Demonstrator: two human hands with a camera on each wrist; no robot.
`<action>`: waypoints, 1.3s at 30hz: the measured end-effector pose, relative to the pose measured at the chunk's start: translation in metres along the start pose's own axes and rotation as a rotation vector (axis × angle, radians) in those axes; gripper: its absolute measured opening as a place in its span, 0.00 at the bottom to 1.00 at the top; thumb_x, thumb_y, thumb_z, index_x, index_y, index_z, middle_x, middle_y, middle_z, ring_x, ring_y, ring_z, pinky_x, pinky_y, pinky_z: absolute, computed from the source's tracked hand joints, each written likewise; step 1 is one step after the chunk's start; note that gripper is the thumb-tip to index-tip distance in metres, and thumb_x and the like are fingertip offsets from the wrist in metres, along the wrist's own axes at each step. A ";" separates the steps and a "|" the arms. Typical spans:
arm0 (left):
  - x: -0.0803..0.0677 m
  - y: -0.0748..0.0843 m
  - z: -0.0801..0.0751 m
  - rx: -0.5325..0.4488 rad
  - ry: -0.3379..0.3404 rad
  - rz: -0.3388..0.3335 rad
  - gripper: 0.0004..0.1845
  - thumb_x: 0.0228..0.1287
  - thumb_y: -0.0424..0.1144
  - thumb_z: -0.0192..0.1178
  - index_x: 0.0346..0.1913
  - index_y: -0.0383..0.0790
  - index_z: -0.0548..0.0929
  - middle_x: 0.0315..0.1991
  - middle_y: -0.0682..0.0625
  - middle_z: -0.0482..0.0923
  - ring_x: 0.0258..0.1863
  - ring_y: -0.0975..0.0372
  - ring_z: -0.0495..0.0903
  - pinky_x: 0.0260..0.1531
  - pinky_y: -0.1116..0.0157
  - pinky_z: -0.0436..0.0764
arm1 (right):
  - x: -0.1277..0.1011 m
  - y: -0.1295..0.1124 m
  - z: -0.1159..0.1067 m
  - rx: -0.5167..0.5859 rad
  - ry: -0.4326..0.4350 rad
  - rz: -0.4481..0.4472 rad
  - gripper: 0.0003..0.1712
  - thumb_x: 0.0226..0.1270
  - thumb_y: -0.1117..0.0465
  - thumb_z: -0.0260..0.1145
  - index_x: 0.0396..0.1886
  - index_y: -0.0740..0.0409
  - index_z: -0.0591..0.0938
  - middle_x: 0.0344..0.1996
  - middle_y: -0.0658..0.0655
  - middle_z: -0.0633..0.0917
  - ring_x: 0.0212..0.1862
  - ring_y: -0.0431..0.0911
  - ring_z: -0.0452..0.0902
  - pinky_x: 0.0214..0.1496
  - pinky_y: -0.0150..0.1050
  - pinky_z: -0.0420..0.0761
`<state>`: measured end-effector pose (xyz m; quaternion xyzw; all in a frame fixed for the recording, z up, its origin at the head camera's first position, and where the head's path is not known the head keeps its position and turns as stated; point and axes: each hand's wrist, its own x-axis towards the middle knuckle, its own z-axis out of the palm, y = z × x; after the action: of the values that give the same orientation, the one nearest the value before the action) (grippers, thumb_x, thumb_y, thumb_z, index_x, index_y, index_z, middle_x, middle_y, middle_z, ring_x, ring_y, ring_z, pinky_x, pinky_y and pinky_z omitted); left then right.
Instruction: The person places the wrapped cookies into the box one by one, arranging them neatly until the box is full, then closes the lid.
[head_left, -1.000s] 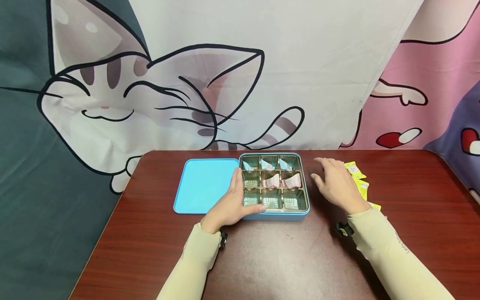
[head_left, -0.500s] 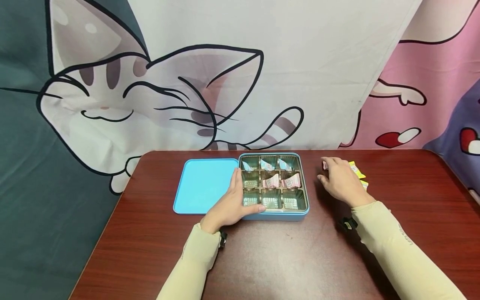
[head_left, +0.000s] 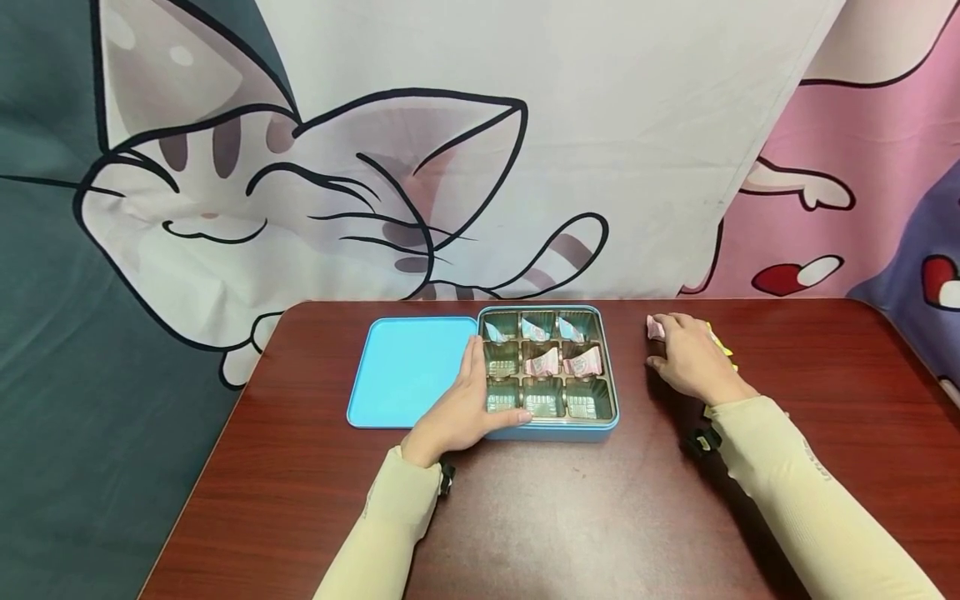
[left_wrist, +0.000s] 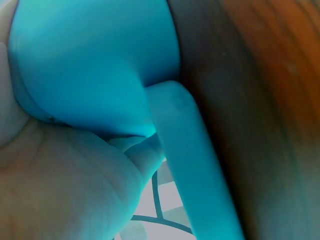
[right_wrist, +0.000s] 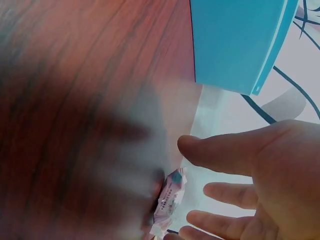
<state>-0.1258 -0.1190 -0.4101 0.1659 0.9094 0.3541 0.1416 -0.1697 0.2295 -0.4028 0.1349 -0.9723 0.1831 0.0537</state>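
A blue tin (head_left: 573, 434) holds a gold tray of small compartments, with light-blue wrapped candies (head_left: 535, 330) in the back row and two pink wrapped candies (head_left: 582, 362) in the middle row. My left hand (head_left: 457, 408) rests along the tin's left side, fingers straight, thumb over its front rim. To the right, my right hand (head_left: 693, 358) hovers low by a loose pink wrapped candy (head_left: 656, 327). In the right wrist view that candy (right_wrist: 170, 202) lies on the table just beyond the spread thumb and fingers, which do not grip it.
A flat blue lid (head_left: 412, 371) lies against the tin's left side. Yellow packets (head_left: 722, 342) sit partly hidden behind my right hand. The brown table (head_left: 525, 525) meets a cartoon-cat cloth (head_left: 637, 167) at its back edge.
My right hand has moved a little to the right, covering more of the yellow packets. The loose pink candy has come into sight at its fingertips. My left hand stays put.
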 end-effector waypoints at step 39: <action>-0.002 0.002 -0.002 0.000 -0.012 -0.014 0.69 0.59 0.66 0.67 0.79 0.40 0.24 0.80 0.42 0.19 0.79 0.55 0.34 0.71 0.53 0.60 | 0.008 0.027 -0.001 -0.023 -0.050 -0.016 0.22 0.61 0.73 0.63 0.56 0.75 0.78 0.47 0.78 0.80 0.52 0.70 0.74 0.54 0.64 0.74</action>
<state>-0.1241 -0.1194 -0.4066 0.1619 0.9096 0.3522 0.1496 -0.1850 0.2523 -0.4104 0.1467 -0.9742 0.1681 0.0326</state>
